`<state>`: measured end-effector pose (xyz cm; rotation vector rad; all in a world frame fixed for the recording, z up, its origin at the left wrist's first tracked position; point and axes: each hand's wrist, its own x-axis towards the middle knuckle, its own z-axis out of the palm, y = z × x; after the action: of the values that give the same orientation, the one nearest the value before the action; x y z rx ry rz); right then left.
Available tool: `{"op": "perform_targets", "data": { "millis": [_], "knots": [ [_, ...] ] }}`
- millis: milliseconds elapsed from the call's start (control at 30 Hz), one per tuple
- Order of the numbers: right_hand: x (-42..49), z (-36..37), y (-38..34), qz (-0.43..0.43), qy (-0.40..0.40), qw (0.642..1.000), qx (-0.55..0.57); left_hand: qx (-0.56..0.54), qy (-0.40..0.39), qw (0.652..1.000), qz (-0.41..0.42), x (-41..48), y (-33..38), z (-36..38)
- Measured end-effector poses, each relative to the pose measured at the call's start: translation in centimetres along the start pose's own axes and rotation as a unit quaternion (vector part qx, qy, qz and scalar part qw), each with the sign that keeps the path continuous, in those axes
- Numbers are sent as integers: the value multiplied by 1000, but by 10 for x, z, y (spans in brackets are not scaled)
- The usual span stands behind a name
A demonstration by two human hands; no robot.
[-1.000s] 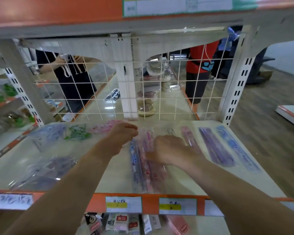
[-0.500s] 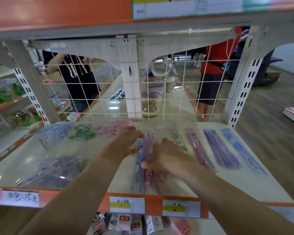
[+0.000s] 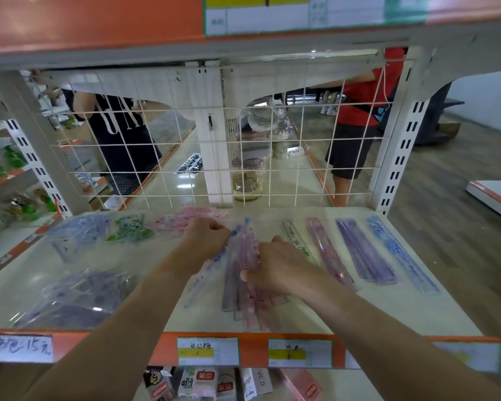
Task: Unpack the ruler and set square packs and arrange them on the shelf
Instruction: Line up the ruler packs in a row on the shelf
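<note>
Our left hand (image 3: 206,241) and right hand (image 3: 281,267), both curled, grip the ruler packs (image 3: 237,293) between them on the shelf (image 3: 388,311).

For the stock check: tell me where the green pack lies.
Head view: at the back left of the shelf, between the blue pack and the pink pack, left of the left hand.
</note>
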<state>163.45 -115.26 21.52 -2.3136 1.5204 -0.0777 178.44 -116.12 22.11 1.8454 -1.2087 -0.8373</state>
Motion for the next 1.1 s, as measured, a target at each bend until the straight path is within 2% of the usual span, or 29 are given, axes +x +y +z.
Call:
{"op": "perform_targets", "data": {
  "millis": [100, 167, 233, 333, 400, 500, 633, 767, 933, 1100],
  "knots": [
    [-1, -2, 1, -22, 52, 991, 119, -123, 28, 992, -21, 4, 9, -2],
    [-2, -4, 1, -33, 70, 962, 260, -207, 10, 977, -43, 1, 18, 4],
    [-5, -7, 4, -36, 79, 932, 353, -266, -15, 963, -53, -2, 25, 11],
    [-10, -11, 19, -22, 82, 907, 413, -303, -60, 949, -58, -4, 32, 18],
    [-14, -13, 29, -14, 78, 897, 434, -276, -71, 957, -51, -5, 35, 22],
    [-16, -15, 40, -7, 110, 907, 407, -207, -89, 974, -28, -9, 38, 31],
    [-19, -18, 49, -1, 217, 919, 330, -154, -120, 981, 9, -15, 43, 50],
    [-26, -22, 52, -8, 265, 938, 221, -173, -141, 975, 18, -21, 55, 64],
    [-36, -30, 62, 10, 303, 936, 180, -260, -177, 949, -4, -25, 71, 75],
    [-42, -36, 78, 41, 283, 955, 79, -288, -234, 928, -15, -26, 80, 85]
  ]
}}
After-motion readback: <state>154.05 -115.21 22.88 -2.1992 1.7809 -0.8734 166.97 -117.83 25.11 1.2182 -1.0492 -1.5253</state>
